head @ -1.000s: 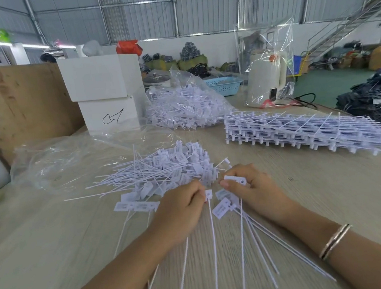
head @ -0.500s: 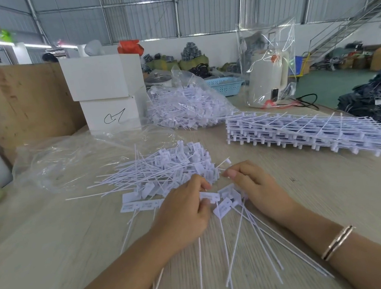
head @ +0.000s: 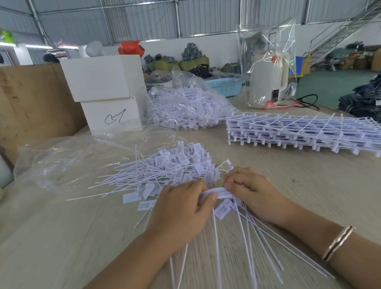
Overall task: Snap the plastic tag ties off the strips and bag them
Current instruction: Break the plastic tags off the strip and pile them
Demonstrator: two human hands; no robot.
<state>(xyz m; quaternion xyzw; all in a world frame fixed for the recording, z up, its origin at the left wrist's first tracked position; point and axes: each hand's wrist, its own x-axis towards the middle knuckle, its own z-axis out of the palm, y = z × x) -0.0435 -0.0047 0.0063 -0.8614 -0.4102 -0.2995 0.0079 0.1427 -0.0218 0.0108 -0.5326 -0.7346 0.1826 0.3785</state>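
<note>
Front and centre on the worktop (head: 310,202), left hand (head: 183,214) and right hand (head: 252,192) pinch a tag tie (head: 216,192) beside the loose pile (head: 164,171), so a short, sharp twist should snap it cleanly.

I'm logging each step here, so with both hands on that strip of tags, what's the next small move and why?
Probably a short twist to snap one tag free. The left hand and right hand pinch opposite ends of the same tag strip, its ties fanning back toward the person, and the pile of loose ties lies just beyond for dropping it.
</note>
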